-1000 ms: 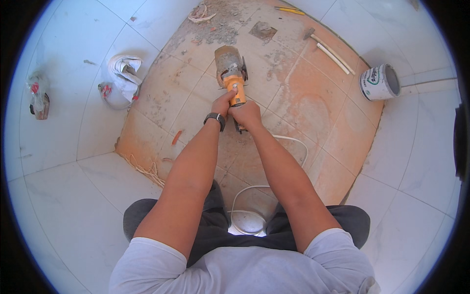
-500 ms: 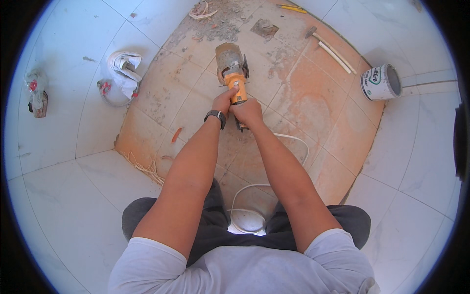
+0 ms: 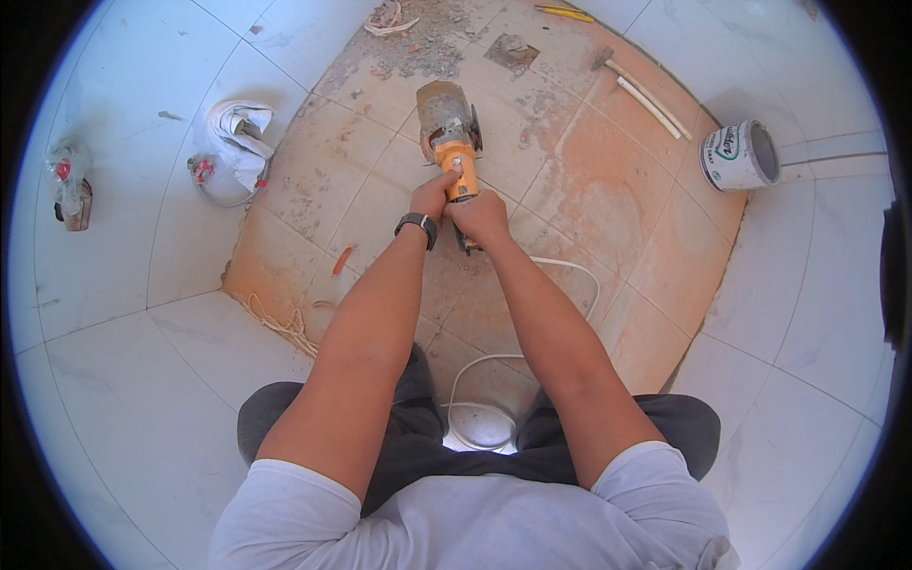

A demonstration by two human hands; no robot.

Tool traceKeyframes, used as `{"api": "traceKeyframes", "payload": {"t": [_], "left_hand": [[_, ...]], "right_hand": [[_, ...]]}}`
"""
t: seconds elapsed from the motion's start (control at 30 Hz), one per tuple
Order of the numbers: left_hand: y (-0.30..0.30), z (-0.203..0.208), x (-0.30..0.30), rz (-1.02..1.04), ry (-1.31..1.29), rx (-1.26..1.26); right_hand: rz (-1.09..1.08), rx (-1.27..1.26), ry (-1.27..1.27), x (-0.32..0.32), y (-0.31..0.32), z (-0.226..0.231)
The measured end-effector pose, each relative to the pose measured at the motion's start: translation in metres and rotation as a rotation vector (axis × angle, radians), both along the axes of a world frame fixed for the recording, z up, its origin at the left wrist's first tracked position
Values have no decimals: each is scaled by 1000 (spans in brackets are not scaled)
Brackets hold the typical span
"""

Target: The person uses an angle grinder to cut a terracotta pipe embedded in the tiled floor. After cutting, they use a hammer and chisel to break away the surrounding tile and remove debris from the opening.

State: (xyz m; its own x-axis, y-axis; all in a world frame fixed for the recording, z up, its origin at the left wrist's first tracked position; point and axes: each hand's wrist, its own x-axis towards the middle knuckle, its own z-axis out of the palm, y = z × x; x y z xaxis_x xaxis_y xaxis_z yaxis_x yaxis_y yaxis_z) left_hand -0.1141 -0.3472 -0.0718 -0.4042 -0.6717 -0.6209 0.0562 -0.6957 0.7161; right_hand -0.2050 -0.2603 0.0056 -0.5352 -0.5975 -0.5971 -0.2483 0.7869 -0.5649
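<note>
Over the dusty tiled floor (image 3: 608,190), straight ahead of the person, an orange power tool (image 3: 460,160) points away from both hands: the left hand (image 3: 432,198) grips its body, the right hand (image 3: 482,220) is closed around its rear end. Its label is too small to read. Farther right is a white tin (image 3: 724,160) with dark and green lettering, contents unclear, near a hammer (image 3: 640,88)
</note>
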Motion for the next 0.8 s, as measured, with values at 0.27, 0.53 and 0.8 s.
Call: {"api": "traceKeyframes", "payload": {"t": [0.27, 0.53, 0.8], "left_hand": [[0, -4, 1, -1, 17, 4], [3, 2, 3, 5, -14, -17], [1, -11, 8, -59, -106, -93]], "right_hand": [[-8, -9, -6, 2, 3, 4], [-10, -21, -5, 4, 8, 2], [-2, -10, 9, 5, 16, 2]]}}
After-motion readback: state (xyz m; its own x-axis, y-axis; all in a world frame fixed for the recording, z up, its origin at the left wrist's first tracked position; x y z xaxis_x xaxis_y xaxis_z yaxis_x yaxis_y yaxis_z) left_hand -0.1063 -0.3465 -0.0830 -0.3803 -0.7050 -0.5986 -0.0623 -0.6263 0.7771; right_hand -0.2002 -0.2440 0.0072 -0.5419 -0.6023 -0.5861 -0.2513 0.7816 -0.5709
